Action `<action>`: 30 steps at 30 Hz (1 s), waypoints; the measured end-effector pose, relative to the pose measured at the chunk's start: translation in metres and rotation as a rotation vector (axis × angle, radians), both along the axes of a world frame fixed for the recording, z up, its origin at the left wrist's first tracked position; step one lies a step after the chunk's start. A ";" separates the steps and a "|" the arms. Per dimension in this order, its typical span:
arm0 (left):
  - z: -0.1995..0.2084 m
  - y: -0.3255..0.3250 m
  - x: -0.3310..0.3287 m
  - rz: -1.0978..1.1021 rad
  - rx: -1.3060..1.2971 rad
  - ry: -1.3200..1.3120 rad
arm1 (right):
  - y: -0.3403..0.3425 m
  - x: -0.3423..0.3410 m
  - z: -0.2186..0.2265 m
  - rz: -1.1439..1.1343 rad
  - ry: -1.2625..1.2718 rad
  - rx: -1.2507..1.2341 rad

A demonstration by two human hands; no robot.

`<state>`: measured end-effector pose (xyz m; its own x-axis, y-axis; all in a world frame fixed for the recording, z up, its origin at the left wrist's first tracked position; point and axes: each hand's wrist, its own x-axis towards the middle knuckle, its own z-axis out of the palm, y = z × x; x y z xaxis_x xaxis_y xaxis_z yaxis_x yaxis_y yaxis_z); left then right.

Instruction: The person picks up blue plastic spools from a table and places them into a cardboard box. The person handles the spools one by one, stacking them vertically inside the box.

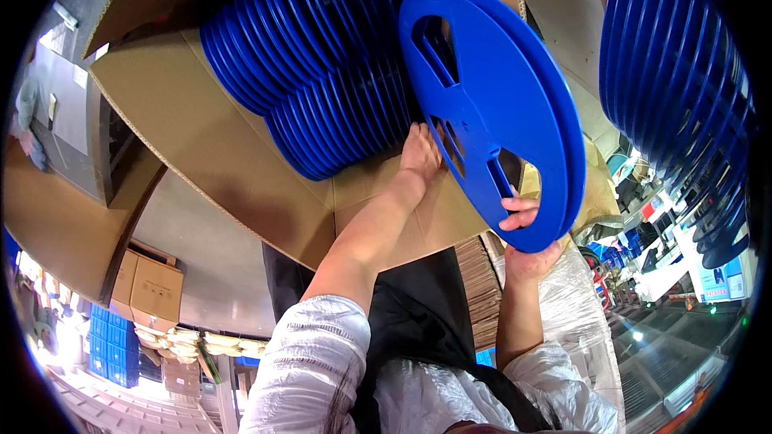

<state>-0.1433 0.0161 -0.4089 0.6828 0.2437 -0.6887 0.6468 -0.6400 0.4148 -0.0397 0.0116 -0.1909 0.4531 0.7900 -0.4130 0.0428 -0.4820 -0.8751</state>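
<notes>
A large blue plastic reel (pixel 474 88) with cut-out windows stands tilted at the right side of an opened cardboard box (pixel 233 169). My right hand (pixel 532 243) is closed on the reel's lower rim, with fingers showing through a window. My left hand (pixel 421 154) reaches into the box between the reel and the packed reels; its fingertips are partly hidden, so its grip does not show. Two rows of similar blue reels (pixel 322 72) lie packed on edge inside the box.
Another long stack of blue reels (pixel 671 64) rises at the right. Flattened cardboard (pixel 480 289) and clear plastic wrap (pixel 575 305) are below the box. Brown cartons (pixel 149 289) and blue crates (pixel 111 345) stand at the lower left. A grey cabinet (pixel 68 104) is at the far left.
</notes>
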 end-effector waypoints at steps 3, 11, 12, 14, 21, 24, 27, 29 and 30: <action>-0.004 -0.007 0.002 0.062 -0.015 0.010 | -0.006 -0.002 -0.016 0.046 -0.024 -0.029; 0.035 -0.019 -0.019 -0.047 -0.044 -0.094 | -0.006 -0.016 -0.065 0.252 -0.176 -0.175; 0.045 -0.028 -0.029 0.040 -0.185 -0.107 | 0.001 -0.020 -0.071 0.406 -0.397 -0.204; 0.067 -0.042 -0.057 0.261 -0.340 -0.218 | -0.017 -0.027 -0.075 0.347 -0.326 -0.255; 0.141 -0.036 -0.164 0.629 -0.200 -0.280 | -0.022 -0.060 -0.071 0.449 -0.236 -0.316; 0.175 -0.006 -0.199 0.730 -0.009 -0.396 | -0.007 -0.075 -0.082 0.456 -0.156 -0.371; 0.193 -0.009 -0.244 0.793 0.249 -0.340 | 0.022 -0.090 -0.118 0.390 -0.163 -0.262; 0.181 -0.022 -0.278 0.971 0.409 -0.298 | 0.063 -0.100 -0.146 0.396 -0.218 -0.153; 0.173 -0.026 -0.290 1.097 0.472 -0.282 | 0.088 -0.104 -0.159 0.424 -0.294 -0.078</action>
<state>-0.4335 -0.0103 -0.2355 0.0699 0.9685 -0.2390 0.8624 0.0617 0.5024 -0.1432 0.1000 -0.3502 0.2054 0.9014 -0.3812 0.4869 -0.4320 -0.7592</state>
